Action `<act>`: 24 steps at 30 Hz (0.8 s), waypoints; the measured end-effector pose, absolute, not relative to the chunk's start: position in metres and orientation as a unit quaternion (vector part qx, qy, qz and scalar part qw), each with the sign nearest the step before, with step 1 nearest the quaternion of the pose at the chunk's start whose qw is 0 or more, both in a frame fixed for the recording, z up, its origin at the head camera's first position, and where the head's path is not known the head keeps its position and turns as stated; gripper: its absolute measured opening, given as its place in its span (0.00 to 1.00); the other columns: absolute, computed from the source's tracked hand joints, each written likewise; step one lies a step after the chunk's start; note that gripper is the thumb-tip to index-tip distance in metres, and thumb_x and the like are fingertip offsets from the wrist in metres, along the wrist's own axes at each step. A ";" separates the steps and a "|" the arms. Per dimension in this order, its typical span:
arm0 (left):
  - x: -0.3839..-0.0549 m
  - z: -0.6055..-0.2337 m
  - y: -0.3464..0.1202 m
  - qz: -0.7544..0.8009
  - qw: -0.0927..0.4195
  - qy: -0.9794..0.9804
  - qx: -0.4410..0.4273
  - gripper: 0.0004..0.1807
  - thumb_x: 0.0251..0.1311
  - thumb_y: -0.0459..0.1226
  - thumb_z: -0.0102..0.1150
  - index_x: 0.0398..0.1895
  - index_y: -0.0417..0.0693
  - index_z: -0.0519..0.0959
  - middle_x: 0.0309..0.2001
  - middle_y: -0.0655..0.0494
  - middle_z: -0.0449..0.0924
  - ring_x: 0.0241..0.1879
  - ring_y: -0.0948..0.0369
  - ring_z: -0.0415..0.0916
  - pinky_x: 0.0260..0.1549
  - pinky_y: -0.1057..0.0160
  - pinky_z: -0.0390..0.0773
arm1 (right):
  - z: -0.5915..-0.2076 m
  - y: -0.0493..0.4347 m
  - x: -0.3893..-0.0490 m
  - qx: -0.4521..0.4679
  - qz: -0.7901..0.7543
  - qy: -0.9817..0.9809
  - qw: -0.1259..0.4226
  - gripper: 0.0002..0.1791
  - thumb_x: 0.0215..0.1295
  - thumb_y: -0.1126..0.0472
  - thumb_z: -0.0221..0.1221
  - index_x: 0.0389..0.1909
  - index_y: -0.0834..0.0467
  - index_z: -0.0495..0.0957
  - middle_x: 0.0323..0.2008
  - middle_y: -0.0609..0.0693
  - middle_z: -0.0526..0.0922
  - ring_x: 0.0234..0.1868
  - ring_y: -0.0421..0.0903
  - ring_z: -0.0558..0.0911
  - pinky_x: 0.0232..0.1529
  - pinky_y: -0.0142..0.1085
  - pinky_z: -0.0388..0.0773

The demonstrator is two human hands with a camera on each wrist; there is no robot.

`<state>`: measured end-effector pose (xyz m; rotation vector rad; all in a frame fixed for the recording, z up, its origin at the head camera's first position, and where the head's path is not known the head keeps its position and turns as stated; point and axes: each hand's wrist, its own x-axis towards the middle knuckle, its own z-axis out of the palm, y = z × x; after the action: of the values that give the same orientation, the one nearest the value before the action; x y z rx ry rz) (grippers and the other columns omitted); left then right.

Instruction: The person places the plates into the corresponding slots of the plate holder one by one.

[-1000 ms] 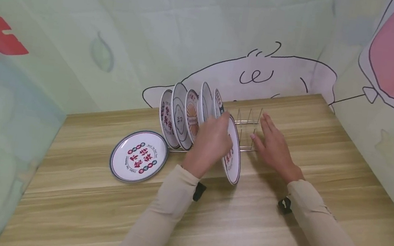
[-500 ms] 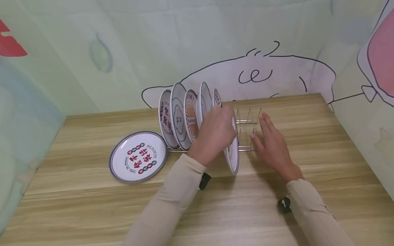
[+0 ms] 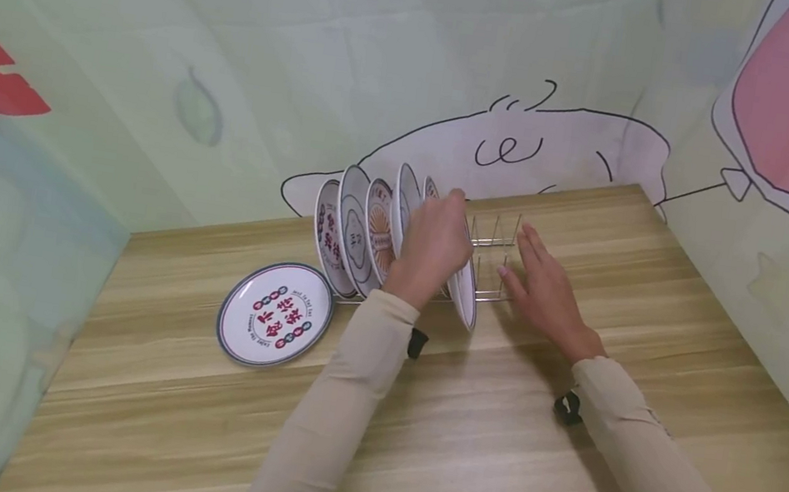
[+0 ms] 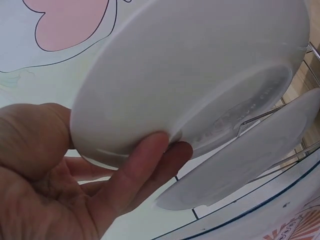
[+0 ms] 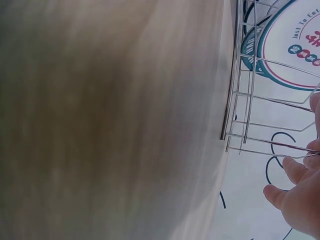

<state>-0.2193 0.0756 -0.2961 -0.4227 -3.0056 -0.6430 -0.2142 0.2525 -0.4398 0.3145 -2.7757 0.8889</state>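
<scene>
Fingers (image 4: 146, 162) of the left hand (image 3: 432, 245) are clamped on the rim of a white plate (image 4: 185, 75), thumb against one side and fingertips against the other. That plate stands on edge, tilted, at the wire rack (image 3: 495, 243), just right of the row of standing plates (image 3: 355, 232), its near edge jutting past the rack's front. On the right hand (image 3: 550, 297), the thumb is spread from the other digits, which touch the rack's right end, probably to steady it. Seating the held plate seems to be the step in hand; whether its bottom sits between the wires I cannot tell. Next, it likely needs straightening and pushing back into its slot before the grip loosens. Another plate (image 3: 274, 315) lies flat on the counter (image 3: 469, 467), left of the rack.
</scene>
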 end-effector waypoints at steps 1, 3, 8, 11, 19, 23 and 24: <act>-0.221 -0.296 0.076 -0.208 0.019 -0.969 -0.136 0.22 0.54 0.24 0.60 0.55 0.36 0.76 0.28 0.49 0.80 0.22 0.57 0.75 0.15 0.66 0.74 | -0.440 0.252 -0.214 0.106 0.301 -0.942 0.103 0.37 0.76 0.53 0.52 0.76 0.68 0.51 0.79 0.61 0.48 0.78 0.64 0.55 0.75 0.59 0.55; -0.223 -0.295 0.077 -0.206 0.019 -0.969 -0.133 0.25 0.54 0.25 0.61 0.58 0.37 0.75 0.31 0.47 0.82 0.23 0.56 0.76 0.16 0.66 0.75 | -0.440 0.252 -0.214 0.105 0.301 -0.942 0.102 0.37 0.76 0.53 0.52 0.76 0.68 0.51 0.80 0.61 0.47 0.78 0.63 0.55 0.76 0.58 0.55; -0.229 -0.296 0.080 -0.201 0.013 -0.972 -0.124 0.26 0.56 0.26 0.60 0.61 0.38 0.73 0.32 0.47 0.81 0.24 0.54 0.78 0.18 0.64 0.78 | -0.440 0.252 -0.214 0.107 0.304 -0.941 0.104 0.37 0.76 0.52 0.52 0.76 0.68 0.51 0.79 0.62 0.48 0.77 0.64 0.55 0.75 0.59 0.55; -0.234 -0.299 0.080 -0.200 0.021 -0.972 -0.119 0.22 0.56 0.26 0.60 0.56 0.38 0.74 0.30 0.49 0.80 0.24 0.54 0.78 0.19 0.63 0.79 | -0.441 0.251 -0.213 0.108 0.304 -0.941 0.104 0.38 0.76 0.52 0.52 0.76 0.68 0.51 0.79 0.62 0.48 0.77 0.64 0.55 0.75 0.60 0.55; -0.241 -0.303 0.082 -0.200 0.029 -0.972 -0.123 0.21 0.55 0.26 0.60 0.54 0.39 0.74 0.31 0.49 0.80 0.26 0.54 0.79 0.22 0.63 0.81 | -0.439 0.252 -0.213 0.103 0.297 -0.943 0.108 0.38 0.75 0.53 0.53 0.76 0.68 0.52 0.79 0.62 0.48 0.78 0.64 0.55 0.75 0.60 0.55; -0.242 -0.303 0.084 -0.197 0.028 -0.971 -0.128 0.22 0.56 0.25 0.58 0.56 0.37 0.74 0.29 0.48 0.79 0.26 0.55 0.78 0.22 0.64 0.80 | -0.439 0.252 -0.214 0.104 0.295 -0.944 0.104 0.38 0.75 0.53 0.53 0.76 0.67 0.51 0.79 0.61 0.48 0.78 0.63 0.54 0.75 0.59 0.55; -0.243 -0.303 0.084 -0.197 0.030 -0.971 -0.129 0.22 0.56 0.24 0.58 0.56 0.37 0.74 0.29 0.48 0.79 0.26 0.55 0.78 0.22 0.64 0.80 | -0.439 0.252 -0.214 0.104 0.295 -0.944 0.103 0.38 0.75 0.53 0.53 0.76 0.67 0.51 0.79 0.61 0.48 0.78 0.63 0.54 0.75 0.59 0.55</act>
<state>-0.2425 0.0838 -0.3031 -0.3988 -2.9953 -0.6071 -0.2140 0.2522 -0.4388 0.3074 -2.7856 0.8698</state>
